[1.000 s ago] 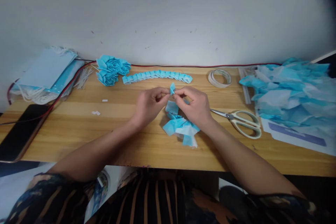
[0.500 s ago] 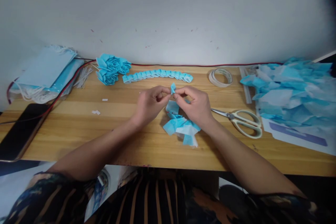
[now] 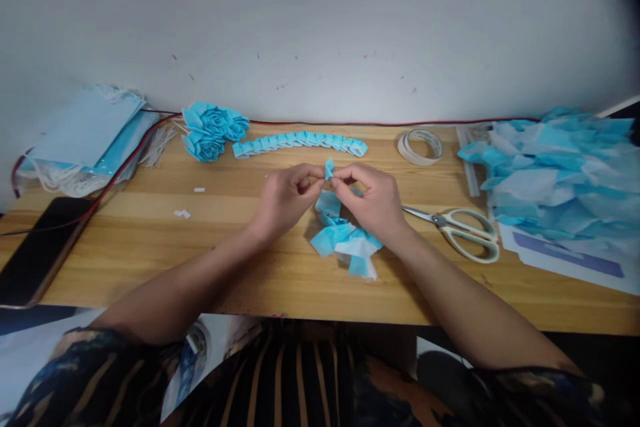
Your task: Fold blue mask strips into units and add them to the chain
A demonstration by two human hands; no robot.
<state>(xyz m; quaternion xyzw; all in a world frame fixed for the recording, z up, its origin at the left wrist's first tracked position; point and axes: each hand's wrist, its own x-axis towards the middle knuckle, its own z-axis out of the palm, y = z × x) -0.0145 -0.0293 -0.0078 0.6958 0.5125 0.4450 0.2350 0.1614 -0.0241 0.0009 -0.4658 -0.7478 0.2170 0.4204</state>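
A small folded piece of blue fabric [image 3: 329,168] is pinched between my two hands above the middle of the table. My left hand [image 3: 289,197] grips its left side with thumb and forefinger; my right hand [image 3: 373,197] grips the right side the same way. Part of the piece is hidden by my fingertips. Below the hands, on the wood, lies a loose heap of crumpled blue and white fabric pieces [image 3: 345,240]. Just right of my right hand rest white-handled scissors [image 3: 463,233], blades pointing left.
Along the back are blue fabric roses [image 3: 213,130], a curved blue folded strip [image 3: 300,141] and a tape roll [image 3: 421,148]. To the right rises a large blue-white fabric pile [image 3: 555,177]. Face masks [image 3: 90,127] and a phone [image 3: 43,247] lie at left, crossed by a red-black cable [image 3: 120,173].
Almost nothing differs. Both hands keep their pinch on the folded piece in the same place; the camera view shifts very slightly.
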